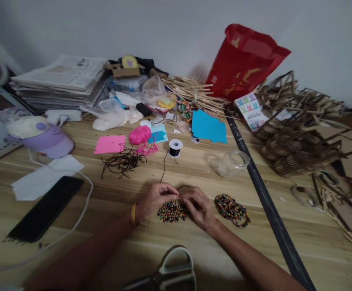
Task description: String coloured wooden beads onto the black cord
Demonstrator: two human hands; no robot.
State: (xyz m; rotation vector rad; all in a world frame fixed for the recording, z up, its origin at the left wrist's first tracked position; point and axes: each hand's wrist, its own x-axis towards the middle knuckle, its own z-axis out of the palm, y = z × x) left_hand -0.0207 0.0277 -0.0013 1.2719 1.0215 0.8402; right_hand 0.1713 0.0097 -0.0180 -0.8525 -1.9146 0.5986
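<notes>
My left hand (pixel 160 197) and my right hand (pixel 200 206) meet over a pile of small multicoloured beads (pixel 172 212). Both pinch a thin black cord (pixel 184 187) between thumb and fingers; whether a bead sits on it at the fingertips is too small to tell. Black cord also trails from a white-ended spool (pixel 175 148) down towards my left hand. Strung bead bracelets (pixel 232 210) lie in a heap to the right of my right hand. Near the front edge of the view rests a pair of scissors (pixel 176 270) with pale handles.
A glass jar (pixel 232 163) stands beyond the bracelets. Black cord pieces (pixel 123 161), pink yarn (pixel 140 134) and blue paper (pixel 209 126) lie farther back. At left are a phone (pixel 45 209) and white cable (pixel 83 208); small woven baskets (pixel 297 149) stand right of a dark strip.
</notes>
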